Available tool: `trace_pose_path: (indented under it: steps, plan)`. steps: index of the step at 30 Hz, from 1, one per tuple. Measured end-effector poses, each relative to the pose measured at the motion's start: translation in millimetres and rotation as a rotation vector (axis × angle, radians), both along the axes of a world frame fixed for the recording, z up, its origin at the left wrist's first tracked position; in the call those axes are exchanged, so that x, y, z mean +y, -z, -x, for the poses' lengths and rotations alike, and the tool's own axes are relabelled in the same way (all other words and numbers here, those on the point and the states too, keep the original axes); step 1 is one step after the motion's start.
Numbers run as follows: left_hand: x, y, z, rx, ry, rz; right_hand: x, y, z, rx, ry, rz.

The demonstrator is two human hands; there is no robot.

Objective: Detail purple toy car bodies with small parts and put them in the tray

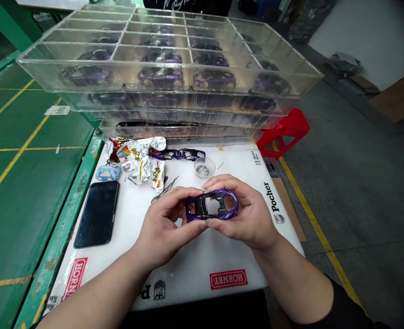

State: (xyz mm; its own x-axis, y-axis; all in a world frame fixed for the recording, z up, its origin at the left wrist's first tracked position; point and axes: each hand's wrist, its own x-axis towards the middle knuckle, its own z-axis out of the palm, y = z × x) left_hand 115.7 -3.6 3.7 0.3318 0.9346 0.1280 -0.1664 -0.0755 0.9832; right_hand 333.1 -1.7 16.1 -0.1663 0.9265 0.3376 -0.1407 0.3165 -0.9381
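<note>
Between my two hands is a purple and black toy car body [207, 208], its open underside or frame facing up toward me. My left hand [172, 219] grips its left end, thumb along the near edge and fingers behind. At the right end, my right hand [241, 212] pinches the same body with thumb and fingers. Just beyond my left hand lie thin metal tweezers [167, 188], partly covered by it. Farther back are a small clear dish [204, 167] with tiny metal parts and more purple-black car bodies [179, 154] on the white surface.
Stacked clear compartment trays [157, 93] of purple car bodies stand at the back. A phone [97, 214], a blue patterned case [108, 172] and crumpled snack wrappers [142, 157] lie on the left. A red plastic holder [286, 135] is at the back right; a green workbench [20, 183] borders the left.
</note>
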Motion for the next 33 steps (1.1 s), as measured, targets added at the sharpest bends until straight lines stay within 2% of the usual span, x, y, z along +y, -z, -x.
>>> trace_pose_path:
  steps: [4,7,13,23,33]
  plan:
    - [4,1.6,0,0.102,-0.108,-0.048,6,7.1,-6,0.029,-0.064,0.057]
    - [5,0.3,1,0.186,-0.161,-0.082,9,7.4,-15,-0.013,-0.052,-0.014]
    - [4,-6.1,0,0.265,-0.187,-0.151,12,4.8,-23,-0.073,-0.007,-0.113]
    - [5,2.1,0,0.26,-0.177,-0.199,12,9.9,-20,-0.013,0.032,-0.087]
    - [3,3.3,-1,0.273,-0.227,-0.27,11,6.8,-23,-0.02,-0.032,-0.038]
